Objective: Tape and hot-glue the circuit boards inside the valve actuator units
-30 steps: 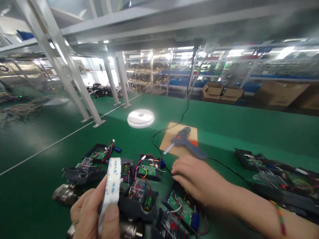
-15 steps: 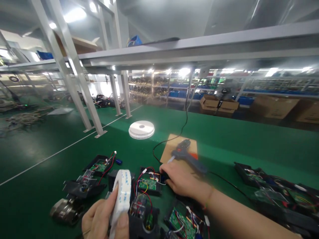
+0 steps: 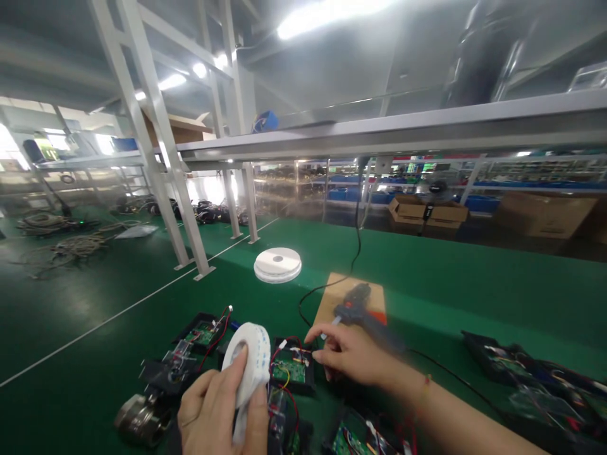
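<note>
My left hand [image 3: 220, 404] grips a roll of white tape [image 3: 260, 354] with blue print, thumb in front and fingers around its side. My right hand [image 3: 348, 354] hovers beside a black housing with a green circuit board [image 3: 291, 371] and red, yellow and white wires. Its thumb and index finger are apart and nothing shows between them; the other fingers are curled and partly hidden. Another open housing [image 3: 202, 333] lies to the left, and one more [image 3: 351, 439] is at the bottom edge. A metal cylindrical part [image 3: 142, 420] stands at lower left.
Behind my right hand, a dark glue gun [image 3: 360, 309] lies on a tan board [image 3: 334, 287], its cable trailing. A white reel [image 3: 277, 264] sits farther back on the green table [image 3: 227, 284]. More housings [image 3: 531, 379] lie at right. Shelf posts [image 3: 183, 208] rise at left.
My right hand has lifted slightly off the housing's right edge, and its fingers have spread. The tape roll has turned to show more of its flat side. The camera view has tilted upward.
</note>
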The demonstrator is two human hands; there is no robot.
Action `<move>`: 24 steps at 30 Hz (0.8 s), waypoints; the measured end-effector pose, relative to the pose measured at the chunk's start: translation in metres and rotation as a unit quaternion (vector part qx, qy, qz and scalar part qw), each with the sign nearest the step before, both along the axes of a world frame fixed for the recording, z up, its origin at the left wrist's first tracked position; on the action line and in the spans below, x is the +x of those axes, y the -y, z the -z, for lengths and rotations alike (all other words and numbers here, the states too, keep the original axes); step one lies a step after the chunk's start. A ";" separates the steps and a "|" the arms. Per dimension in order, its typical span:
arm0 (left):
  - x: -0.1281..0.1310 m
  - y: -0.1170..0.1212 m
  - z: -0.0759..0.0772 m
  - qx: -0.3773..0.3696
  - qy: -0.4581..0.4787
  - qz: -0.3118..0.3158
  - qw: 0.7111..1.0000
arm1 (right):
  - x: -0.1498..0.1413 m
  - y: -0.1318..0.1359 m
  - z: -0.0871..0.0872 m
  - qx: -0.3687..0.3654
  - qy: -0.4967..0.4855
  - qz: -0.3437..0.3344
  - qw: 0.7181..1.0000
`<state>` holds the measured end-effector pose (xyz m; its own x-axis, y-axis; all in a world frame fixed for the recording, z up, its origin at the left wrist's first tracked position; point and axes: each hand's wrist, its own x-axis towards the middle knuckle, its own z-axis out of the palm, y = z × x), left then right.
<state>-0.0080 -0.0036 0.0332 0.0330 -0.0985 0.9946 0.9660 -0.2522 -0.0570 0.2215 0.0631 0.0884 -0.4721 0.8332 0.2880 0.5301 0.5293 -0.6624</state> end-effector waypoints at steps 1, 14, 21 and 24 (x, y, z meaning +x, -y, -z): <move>-0.003 -0.002 -0.005 -0.004 -0.030 -0.014 0.999 | -0.003 -0.002 0.002 -0.062 -0.059 -0.040 0.996; 0.008 -0.028 -0.059 -0.285 0.024 0.026 0.958 | -0.012 -0.029 0.016 -0.038 -0.260 -0.040 0.964; 0.028 -0.027 -0.063 -0.393 0.041 0.040 0.918 | -0.019 -0.031 0.016 -0.043 -0.298 -0.049 0.952; 0.033 -0.027 -0.065 -0.420 0.031 0.023 0.907 | -0.028 -0.026 0.015 -0.048 -0.322 -0.061 0.943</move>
<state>0.0250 0.0237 0.0983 -0.0102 0.6949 0.7190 0.9483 -0.2215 0.2275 0.1933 0.0888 0.0737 -0.3192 0.8203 0.4746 -0.0607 0.4820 -0.8740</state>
